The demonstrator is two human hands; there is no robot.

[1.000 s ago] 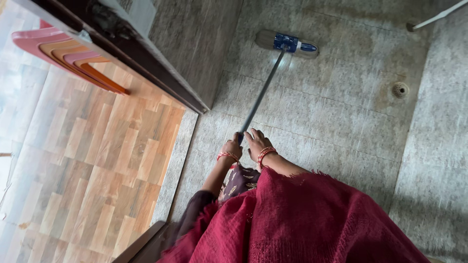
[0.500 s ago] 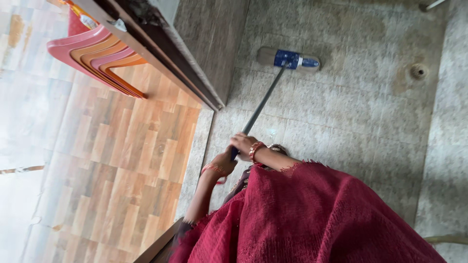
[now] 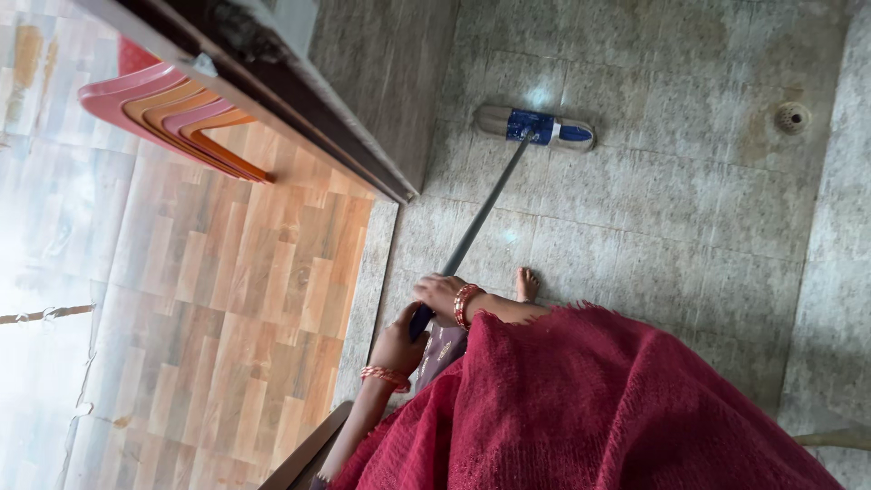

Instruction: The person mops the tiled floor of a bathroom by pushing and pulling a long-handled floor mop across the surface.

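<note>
Grey stone tiles [image 3: 653, 209] fill most of what we see, and on them rests the flat mop head [image 3: 535, 126], blue in the middle with pale ends, well ahead of us near the far wall. From it the mop handle [image 3: 481, 213], a thin grey pole, slants back toward our body.

We grip the near end of that pole with both hands. Our right hand [image 3: 442, 294] sits higher on the pole, its fingers curled fully round it, red and gold bangles at the wrist. Our left hand [image 3: 397, 345] sits just below, touching the blue grip at the pole's end, fingers closed about it too, though we see mostly the back of the hand; a red bangle circles that wrist as well. The 2 hands lie just beside each other, nearly touching.

A bare foot [image 3: 525, 283] shows on the tiles just beside the right wrist. A dark red shawl [image 3: 599, 408] covers the lower middle of the view. At the left, past a dark door frame [image 3: 272, 109], lies a wood-pattern floor [image 3: 227, 299] with stacked plastic chairs [image 3: 172, 113] in pink and orange. A small round floor drain [image 3: 792, 117] sits in the tiles at the upper right, well apart from the mop head.
</note>
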